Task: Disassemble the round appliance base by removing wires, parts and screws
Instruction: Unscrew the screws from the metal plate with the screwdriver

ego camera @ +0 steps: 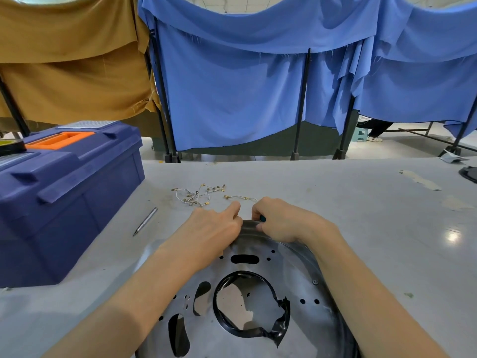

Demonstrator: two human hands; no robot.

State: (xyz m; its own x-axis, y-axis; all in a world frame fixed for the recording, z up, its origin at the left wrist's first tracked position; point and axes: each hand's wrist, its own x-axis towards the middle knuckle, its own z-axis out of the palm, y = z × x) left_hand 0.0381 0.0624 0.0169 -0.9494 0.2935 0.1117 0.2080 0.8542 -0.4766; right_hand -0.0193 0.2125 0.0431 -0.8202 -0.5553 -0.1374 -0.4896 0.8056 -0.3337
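Two hands meet at the far rim of the round base (258, 339), a grey metal plate lying flat on the near edge of the table (361, 202), right in front of the person. The left hand (216, 226) lies over the rim with its fingertips bent down, pinching the edge. The right hand (281, 220) is curled round the same rim just beside it, knuckles up. A small teal bit (262, 218) shows between its fingers, too hidden to say what it is. Both forearms lie across the plate and cover much of its sides.

A torn ring of black tape (258, 329) lines the plate's big centre hole, crumpled on the right. Slots and small holes pierce the metal, and one screw (315, 282) sits near the right rim.

Beyond the hands, a tangle of thin wires (198, 196) with brass terminals lies loose on the table, with a shorter wire (240, 197) just beside it and close to the fingers. To the left a slim metal tool (145, 221) lies slantwise, near a big blue toolbox (69, 197) with an orange handle (60, 139). A black tape roll (11, 147) rests on its lid.

Behind the table hang a blue cloth (232, 94) and a brown cloth (72, 73) on black stands.
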